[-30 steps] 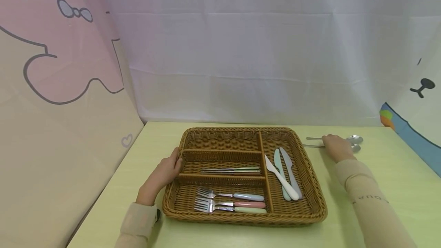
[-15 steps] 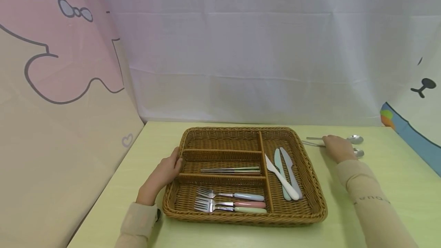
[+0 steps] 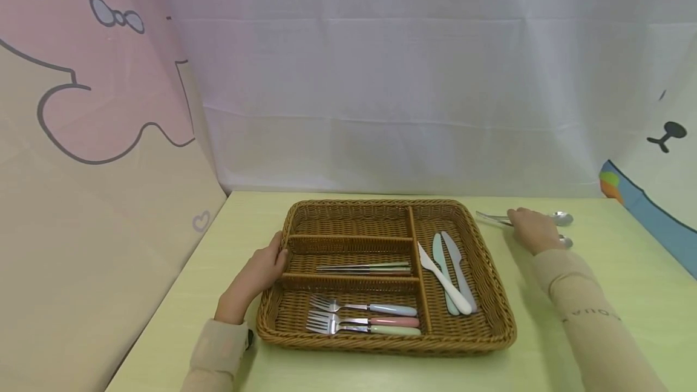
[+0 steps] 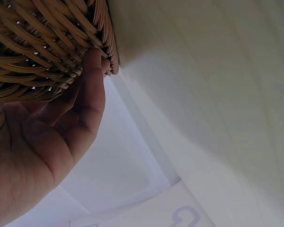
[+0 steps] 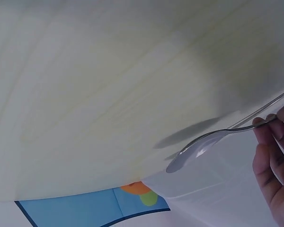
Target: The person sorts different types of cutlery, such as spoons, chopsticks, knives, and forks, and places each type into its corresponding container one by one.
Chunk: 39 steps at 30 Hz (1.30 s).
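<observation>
In the head view, my left hand [image 3: 256, 272] grips the left rim of a brown wicker cutlery basket [image 3: 381, 343]. The thumb lies over the rim, and in the left wrist view the fingers [image 4: 92, 90] press the woven outer wall. Right of the basket, my right hand [image 3: 533, 231] pinches a metal spoon [image 3: 567, 241] by its handle. The right wrist view shows this spoon's bowl [image 5: 182, 158] tilted just above the tabletop; part of the handle is hidden by fingers. A second spoon [image 3: 562, 218] lies on the table behind, its handle partly covered by that hand.
Inside the basket are several forks [image 3: 348, 321] in front, chopsticks [image 3: 365, 268] in the middle slot, and white [image 3: 446, 283], green [image 3: 438, 250] and grey [image 3: 453, 250] knives on the right. The back-left compartment shows bare wicker. Cloth [image 3: 381, 107] hangs behind the table [image 3: 615, 271].
The right hand has turned the nearer spoon, its handle end rising and swinging back across the farther spoon's handle. The left hand and basket have stayed put.
</observation>
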### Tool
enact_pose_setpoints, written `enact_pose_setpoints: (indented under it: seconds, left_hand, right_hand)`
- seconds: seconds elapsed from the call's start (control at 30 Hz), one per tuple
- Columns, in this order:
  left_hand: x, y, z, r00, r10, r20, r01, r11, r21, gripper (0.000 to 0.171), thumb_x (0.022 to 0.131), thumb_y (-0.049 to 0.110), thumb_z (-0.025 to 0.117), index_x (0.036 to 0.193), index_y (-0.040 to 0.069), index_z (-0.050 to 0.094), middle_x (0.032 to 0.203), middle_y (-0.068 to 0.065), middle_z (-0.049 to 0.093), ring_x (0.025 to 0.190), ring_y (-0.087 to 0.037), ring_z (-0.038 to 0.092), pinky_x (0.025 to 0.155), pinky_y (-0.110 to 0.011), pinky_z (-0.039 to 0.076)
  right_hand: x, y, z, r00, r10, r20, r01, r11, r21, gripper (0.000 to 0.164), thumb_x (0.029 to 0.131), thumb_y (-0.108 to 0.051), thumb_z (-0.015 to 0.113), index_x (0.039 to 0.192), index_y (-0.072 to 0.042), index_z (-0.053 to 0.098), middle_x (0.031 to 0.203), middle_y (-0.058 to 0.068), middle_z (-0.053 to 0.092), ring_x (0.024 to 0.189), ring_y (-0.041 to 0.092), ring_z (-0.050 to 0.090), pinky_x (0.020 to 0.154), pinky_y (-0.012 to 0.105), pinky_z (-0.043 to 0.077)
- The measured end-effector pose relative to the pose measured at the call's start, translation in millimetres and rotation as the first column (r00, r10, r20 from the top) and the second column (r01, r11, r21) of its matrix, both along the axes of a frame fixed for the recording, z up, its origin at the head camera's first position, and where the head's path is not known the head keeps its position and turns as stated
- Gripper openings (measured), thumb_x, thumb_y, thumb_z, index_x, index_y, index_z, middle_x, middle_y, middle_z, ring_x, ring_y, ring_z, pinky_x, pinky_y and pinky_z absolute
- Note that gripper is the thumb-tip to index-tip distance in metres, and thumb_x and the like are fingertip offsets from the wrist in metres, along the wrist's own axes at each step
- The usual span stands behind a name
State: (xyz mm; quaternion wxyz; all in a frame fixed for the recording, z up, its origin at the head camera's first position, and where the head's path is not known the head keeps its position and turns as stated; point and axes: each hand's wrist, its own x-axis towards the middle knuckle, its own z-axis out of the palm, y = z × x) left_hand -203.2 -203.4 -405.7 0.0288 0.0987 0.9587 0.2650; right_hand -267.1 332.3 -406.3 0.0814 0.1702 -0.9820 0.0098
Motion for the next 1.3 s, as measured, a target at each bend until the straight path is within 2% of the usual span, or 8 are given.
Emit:
enact_pose_setpoints:
  seconds: [0.2, 0.4, 0.7, 0.93, 1.1, 1.3]
  left_hand:
    - [0.2, 0, 1.2, 1.0, -0.002, -0.004, 0.002, 1.0, 0.002, 0.055, 0.099, 0.017, 0.035, 0.141, -0.009, 0.013, 0.049, 0.0, 0.04, 0.038, -0.011, 0.031, 0.042, -0.032, 0.036]
    - [0.2, 0, 2.8, 1.0, -0.004, -0.007, 0.004, 1.0, 0.0, 0.054, 0.099, 0.016, 0.035, 0.141, -0.01, 0.013, 0.05, -0.001, 0.04, 0.039, -0.012, 0.033, 0.044, -0.032, 0.036]
    - [1.1, 1, 3.8, 1.0, 0.0, -0.014, 0.0, 1.0, -0.009, 0.055, 0.098, 0.016, 0.036, 0.14, -0.011, 0.014, 0.049, -0.001, 0.041, 0.038, -0.011, 0.032, 0.041, -0.031, 0.035]
    - [1.0, 1, 3.6, 1.0, 0.002, -0.006, -0.002, 1.0, -0.008, 0.055, 0.098, 0.016, 0.036, 0.141, -0.011, 0.014, 0.049, -0.001, 0.041, 0.038, -0.011, 0.032, 0.041, -0.031, 0.035]
    - [1.7, 1, 3.5, 1.0, 0.0, -0.009, 0.0, 1.0, -0.009, 0.055, 0.098, 0.016, 0.036, 0.14, -0.012, 0.014, 0.049, 0.0, 0.04, 0.038, -0.011, 0.031, 0.041, -0.03, 0.034]
    - [3.6, 3, 4.4, 1.0, -0.001, -0.005, 0.001, 1.0, 0.003, 0.055, 0.098, 0.016, 0.036, 0.14, -0.012, 0.014, 0.048, 0.001, 0.038, 0.038, -0.01, 0.029, 0.041, -0.03, 0.034]
  right_hand:
    - [-0.6, -4, 8.2, 1.0, -0.021, -0.004, 0.021, 1.0, -0.023, 0.01, 0.07, 0.01, 0.055, 0.074, 0.002, 0.05, 0.064, 0.013, 0.053, 0.054, 0.025, 0.051, 0.046, 0.042, 0.05]
    - [0.1, -9, 18.4, 0.998, -0.056, -0.002, 0.056, 0.998, -0.036, 0.01, 0.071, 0.01, 0.052, 0.075, 0.002, 0.048, 0.06, 0.011, 0.052, 0.053, 0.026, 0.051, 0.043, 0.043, 0.048]
    - [-1.1, -27, 33.7, 0.997, -0.058, -0.05, 0.055, 0.997, -0.05, 0.01, 0.07, 0.009, 0.051, 0.075, 0.001, 0.049, 0.063, 0.013, 0.054, 0.055, 0.026, 0.05, 0.039, 0.04, 0.044]
    - [3.8, -51, 48.9, 0.993, -0.011, -0.121, 0.006, 0.999, -0.043, 0.012, 0.07, 0.009, 0.05, 0.081, 0.004, 0.052, 0.066, 0.015, 0.056, 0.059, 0.028, 0.051, 0.044, 0.044, 0.048]
    - [5.2, -67, 52.4, 0.986, 0.023, -0.167, -0.028, 0.999, -0.029, 0.012, 0.073, 0.007, 0.052, 0.085, 0.004, 0.054, 0.069, 0.015, 0.058, 0.061, 0.028, 0.051, 0.045, 0.045, 0.048]
    - [6.3, -88, 55.3, 0.967, 0.074, -0.245, -0.074, 0.997, 0.009, 0.011, 0.074, 0.007, 0.055, 0.084, 0.002, 0.056, 0.067, 0.013, 0.058, 0.06, 0.026, 0.049, 0.043, 0.042, 0.047]
